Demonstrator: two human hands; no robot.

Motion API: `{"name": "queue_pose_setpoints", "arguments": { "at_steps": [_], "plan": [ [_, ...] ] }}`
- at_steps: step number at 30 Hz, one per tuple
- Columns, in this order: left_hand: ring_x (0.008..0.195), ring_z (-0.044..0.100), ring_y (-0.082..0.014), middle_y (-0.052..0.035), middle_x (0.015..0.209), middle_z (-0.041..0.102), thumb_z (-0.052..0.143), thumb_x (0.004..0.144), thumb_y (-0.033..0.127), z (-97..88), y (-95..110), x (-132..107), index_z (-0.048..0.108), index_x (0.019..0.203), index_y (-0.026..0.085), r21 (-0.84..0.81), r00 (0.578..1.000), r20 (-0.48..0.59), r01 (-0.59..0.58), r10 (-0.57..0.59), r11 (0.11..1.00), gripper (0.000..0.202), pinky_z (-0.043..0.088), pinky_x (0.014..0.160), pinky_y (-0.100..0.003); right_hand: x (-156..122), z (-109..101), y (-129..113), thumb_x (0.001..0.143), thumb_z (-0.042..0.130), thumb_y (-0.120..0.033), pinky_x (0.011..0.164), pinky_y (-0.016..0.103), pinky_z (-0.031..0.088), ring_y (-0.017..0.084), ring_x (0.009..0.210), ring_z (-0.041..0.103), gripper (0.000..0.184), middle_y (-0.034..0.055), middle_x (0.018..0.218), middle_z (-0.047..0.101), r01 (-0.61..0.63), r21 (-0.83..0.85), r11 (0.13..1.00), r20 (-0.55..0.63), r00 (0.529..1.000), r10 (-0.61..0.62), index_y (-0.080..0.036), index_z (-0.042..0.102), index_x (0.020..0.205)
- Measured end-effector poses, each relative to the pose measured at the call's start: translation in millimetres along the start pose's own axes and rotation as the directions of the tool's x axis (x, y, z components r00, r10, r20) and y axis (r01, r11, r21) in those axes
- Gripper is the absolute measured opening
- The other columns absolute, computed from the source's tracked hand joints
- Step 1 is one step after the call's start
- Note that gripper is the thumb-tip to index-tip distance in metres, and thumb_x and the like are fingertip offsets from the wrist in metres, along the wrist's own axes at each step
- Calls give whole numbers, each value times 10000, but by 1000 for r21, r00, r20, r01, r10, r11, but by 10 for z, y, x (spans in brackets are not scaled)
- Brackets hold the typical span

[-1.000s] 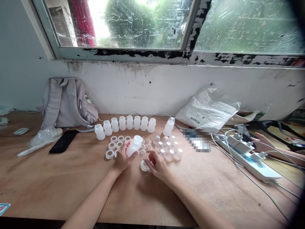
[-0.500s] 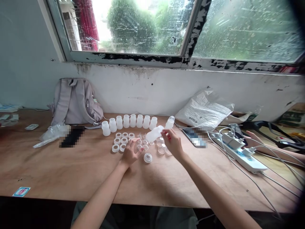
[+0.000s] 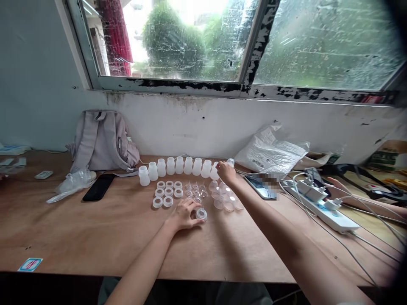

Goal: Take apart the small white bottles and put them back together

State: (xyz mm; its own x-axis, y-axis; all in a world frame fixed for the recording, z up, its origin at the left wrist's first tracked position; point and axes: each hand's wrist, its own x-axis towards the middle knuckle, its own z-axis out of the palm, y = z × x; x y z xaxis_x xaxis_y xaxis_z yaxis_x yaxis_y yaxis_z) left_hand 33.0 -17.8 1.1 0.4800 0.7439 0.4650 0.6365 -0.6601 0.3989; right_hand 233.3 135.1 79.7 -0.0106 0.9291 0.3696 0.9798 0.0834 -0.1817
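I sit at a wooden counter point(image 3: 95, 237) under a window, and everything here is placed relative to a row of small white plastic bottles point(image 3: 178, 166) standing along the counter's far side. My right hand point(image 3: 225, 171) reaches to the right end of that row, its fingers closed around a white bottle point(image 3: 215, 171) that stands in line with the others. My left hand point(image 3: 184, 214) rests nearer to me than the row, fingers curled, the fingertips touching a small ring cap point(image 3: 201, 214) that lies alone on the counter. Between the row and that cap lie white rings point(image 3: 168, 192) to the left, small clear pieces point(image 3: 194, 189) in the middle, and clear domed covers point(image 3: 226, 199) to the right. Left of the row sit a black phone point(image 3: 98, 187), a crumpled clear bag point(image 3: 71, 184) and a pale backpack point(image 3: 103, 142) against the wall. Right of the row lie a white plastic bag point(image 3: 273, 152) and a white power strip point(image 3: 324, 207) with cables, and another person's hand point(image 3: 337, 185) rests just beyond it.
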Motion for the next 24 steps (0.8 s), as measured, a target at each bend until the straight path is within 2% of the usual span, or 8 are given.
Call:
{"name": "queue_pose_setpoints", "arguments": {
  "at_steps": [5, 11, 13, 15, 17, 19, 21, 24],
  "plan": [
    [932, 511, -199, -37, 978, 567, 626, 637, 469, 12, 6, -9, 529, 1030, 226, 37, 1000, -7, -4, 5, 999, 472, 385, 834, -351, 11, 82, -23, 839, 408, -212, 602, 270, 359, 199, 767, 572, 219, 143, 926, 605, 5, 7, 1000, 7, 1000, -5, -109, 582, 923],
    [910, 517, -211, -41, 957, 563, 645, 620, 433, 44, 23, -3, 531, 942, 218, 54, 1000, -22, 11, -10, 998, 404, 397, 793, -355, 47, 44, 18, 819, 437, -218, 625, 299, 377, 220, 782, 573, 196, 163, 929, 590, -28, 29, 999, -27, 999, 29, -113, 560, 930],
    [860, 527, -210, -39, 905, 566, 642, 623, 416, 49, 31, 2, 511, 900, 207, 60, 995, -75, 71, -66, 996, 371, 405, 763, -355, -12, 9, -20, 824, 433, -268, 620, 309, 385, 223, 776, 567, 250, 159, 941, 581, -34, 74, 997, -75, 996, 39, -119, 518, 1005],
    [804, 532, -208, -39, 853, 559, 622, 642, 400, 42, 30, 11, 479, 880, 199, 66, 971, -170, 180, -167, 981, 343, 413, 721, -354, -171, -13, -111, 840, 395, -333, 583, 298, 392, 201, 702, 558, 300, 123, 854, 588, -2, 227, 974, -132, 991, 33, -123, 488, 1032],
    [775, 531, -211, -41, 824, 545, 594, 667, 381, 24, 12, 21, 450, 869, 197, 71, 929, -267, 284, -256, 956, 309, 417, 692, -356, -443, -1, -248, 854, 339, -389, 497, 262, 383, 158, 557, 516, 317, 50, 665, 555, 88, 484, 871, -105, 994, -42, -137, 501, 956],
    [780, 532, -217, -44, 826, 536, 576, 680, 362, 7, -19, 29, 432, 875, 197, 78, 897, -334, 333, -290, 940, 294, 420, 692, -363, -789, 56, -397, 851, 339, -404, 447, 234, 369, 127, 495, 474, 298, 7, 613, 510, 179, 662, 728, -51, 980, -194, -161, 499, 911],
    [809, 532, -220, -51, 857, 533, 560, 691, 334, 6, -55, 32, 423, 898, 197, 84, 877, -382, 347, -291, 934, 283, 425, 712, -367, -1129, 146, -522, 825, 418, -390, 443, 219, 372, 110, 489, 468, 250, -17, 620, 484, 225, 748, 624, -17, 947, -320, -179, 481, 943],
    [825, 534, -212, -54, 877, 534, 530, 709, 275, 35, -99, 33, 424, 913, 198, 101, 881, -393, 327, -264, 940, 243, 432, 724, -358, -1462, 282, -614, 808, 460, -355, 450, 210, 394, 88, 485, 473, 264, -26, 676, 467, 178, 843, 508, 12, 937, -348, -194, 437, 1016]
  ]
}}
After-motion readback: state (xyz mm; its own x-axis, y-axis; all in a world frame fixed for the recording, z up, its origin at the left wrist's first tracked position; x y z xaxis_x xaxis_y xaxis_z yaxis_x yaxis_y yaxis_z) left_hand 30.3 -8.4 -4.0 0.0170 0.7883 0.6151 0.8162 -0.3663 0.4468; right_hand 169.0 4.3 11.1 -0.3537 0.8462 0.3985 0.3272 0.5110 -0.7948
